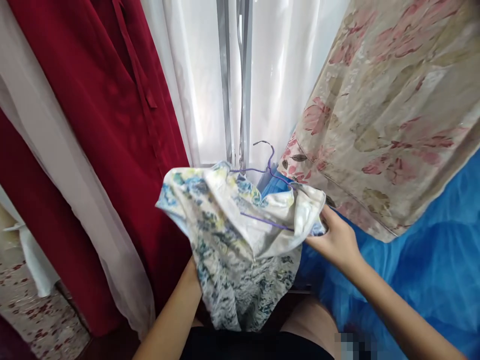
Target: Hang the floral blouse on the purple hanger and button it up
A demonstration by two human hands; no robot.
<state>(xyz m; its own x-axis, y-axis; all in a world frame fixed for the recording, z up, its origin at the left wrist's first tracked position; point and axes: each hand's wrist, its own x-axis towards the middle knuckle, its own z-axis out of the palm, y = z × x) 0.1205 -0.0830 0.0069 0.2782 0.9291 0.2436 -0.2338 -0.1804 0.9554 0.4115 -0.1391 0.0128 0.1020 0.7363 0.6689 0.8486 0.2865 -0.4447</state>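
A white top with a blue, yellow and grey floral print (228,250) is spread in front of me, its pale inner side showing around the neckline. Inside it sits a thin purple hanger (268,170), the hook standing up above the neck and the lower bar crossing the opening. At the top's right edge, my right hand (333,232) is closed on the fabric. My left hand (194,274) reaches under the left side of the top, and the cloth hides its fingers.
Dark red cloth (150,125) and sheer white fabric (123,280) hang at left. White curtains (202,75) are behind. On the right hangs a beige garment with pink flowers (393,110), above bright blue tulle-like fabric (423,240).
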